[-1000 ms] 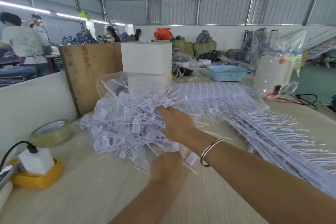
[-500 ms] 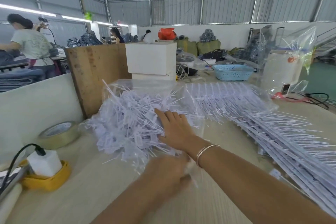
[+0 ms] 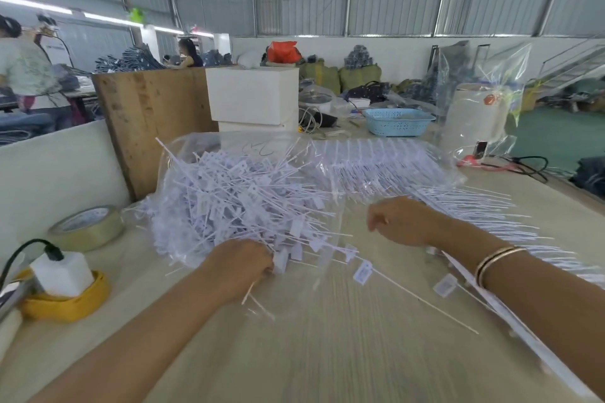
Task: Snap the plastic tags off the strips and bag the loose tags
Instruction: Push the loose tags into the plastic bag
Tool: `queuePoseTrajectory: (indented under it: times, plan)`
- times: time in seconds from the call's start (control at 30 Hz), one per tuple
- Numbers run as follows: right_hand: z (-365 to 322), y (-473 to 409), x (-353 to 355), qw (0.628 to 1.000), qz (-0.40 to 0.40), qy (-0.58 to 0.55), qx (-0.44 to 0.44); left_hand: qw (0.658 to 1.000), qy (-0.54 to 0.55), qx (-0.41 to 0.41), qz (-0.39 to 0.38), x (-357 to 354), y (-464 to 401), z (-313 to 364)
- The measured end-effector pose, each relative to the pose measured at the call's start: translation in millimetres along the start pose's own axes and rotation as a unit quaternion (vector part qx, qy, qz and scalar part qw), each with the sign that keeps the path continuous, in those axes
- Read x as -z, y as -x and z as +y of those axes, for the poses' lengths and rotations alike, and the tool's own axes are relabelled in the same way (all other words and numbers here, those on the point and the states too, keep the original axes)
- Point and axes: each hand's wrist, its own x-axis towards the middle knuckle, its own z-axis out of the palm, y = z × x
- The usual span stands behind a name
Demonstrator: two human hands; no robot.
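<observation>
Centre frame on the worktop (image 3: 327, 353): left hand (image 3: 240, 267) curled around the near edge of the clear bag (image 3: 203, 154) heaped with loose tags (image 3: 235, 203), likely holding its mouth open; right hand (image 3: 404, 222) loosely curled, empty, beside uncut strips (image 3: 474, 206) at right.

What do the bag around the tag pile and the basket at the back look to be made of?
Bag: thin clear plastic film, glossy; the white tags show through and its creases catch glare. Basket: light blue moulded plastic, likely rigid, its walls pierced with a lattice of holes.
</observation>
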Motion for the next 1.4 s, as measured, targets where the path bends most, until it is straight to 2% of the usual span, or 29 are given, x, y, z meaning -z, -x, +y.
queuePoseTrajectory:
  times: [0.07, 0.13, 0.2, 0.27, 0.33, 0.4, 0.47, 0.53, 0.6, 0.67, 0.73, 0.87, 0.97, 1.07, 1.17, 1.23, 1.33, 1.37, 1.4]
  plan:
    - [4, 9, -6, 0.983, -0.142, 0.099, -0.056, 0.999, 0.013, -0.027, -0.045, 5, 1, -6]
    - [1, 16, -19, 0.963, -0.229, 0.112, -0.084, 0.994, 0.059, -0.016, -0.090, 19, 5, -12]
    - [-5, 22, -34, 0.973, -0.204, 0.085, -0.071, 0.992, 0.072, 0.012, -0.102, 34, 6, -12]
    - [-16, 27, -50, 0.988, -0.143, 0.060, -0.025, 0.993, 0.079, 0.058, -0.071, 44, 5, -5]
    - [-24, 29, -58, 0.993, -0.116, 0.027, -0.002, 0.992, 0.084, 0.089, -0.044, 47, 5, 5]
    - [-18, 29, -44, 0.992, -0.114, -0.004, -0.046, 0.994, 0.044, 0.079, -0.062, 45, 8, 8]
    - [-2, 34, -19, 0.987, -0.110, 0.036, -0.115, 0.991, 0.001, 0.069, -0.113, 37, 12, 4]
    - [17, 45, -1, 0.970, -0.118, 0.130, -0.167, 0.987, 0.019, 0.088, -0.132, 30, 16, -2]
    - [24, 57, 0, 0.945, -0.166, 0.201, -0.198, 0.985, 0.063, 0.113, -0.110, 24, 15, 1]
    - [24, 61, -10, 0.924, -0.203, 0.238, -0.222, 0.988, 0.057, 0.118, -0.084, 21, 12, 11]
    - [20, 58, -18, 0.925, -0.191, 0.241, -0.221, 0.988, 0.032, 0.130, -0.075, 16, 10, 24]
    - [4, 43, -37, 0.967, -0.144, 0.113, -0.179, 0.985, -0.012, 0.145, -0.088, 12, 3, 31]
    - [-15, 27, -54, 0.987, -0.102, -0.013, -0.127, 0.982, -0.086, 0.163, -0.032, 14, -3, 15]
    - [-31, 15, -64, 0.984, -0.019, -0.146, -0.097, 0.975, -0.142, 0.164, -0.049, 11, -5, 1]
    - [-36, 15, -68, 0.978, 0.047, -0.159, -0.125, 0.976, -0.133, 0.154, -0.078, 1, -2, 4]
    - [-36, 22, -66, 0.978, 0.033, -0.135, -0.158, 0.980, -0.108, 0.164, -0.029, 9, 3, 10]
    - [-41, 35, -68, 0.983, -0.042, -0.018, -0.177, 0.982, -0.056, 0.107, 0.147, 18, 9, 30]
    - [-45, 38, -72, 0.982, -0.058, -0.005, -0.178, 0.984, -0.014, 0.064, 0.164, 17, 9, 39]
    - [-49, 41, -75, 0.982, -0.067, -0.009, -0.175, 0.989, 0.018, 0.025, 0.147, 16, 10, 49]
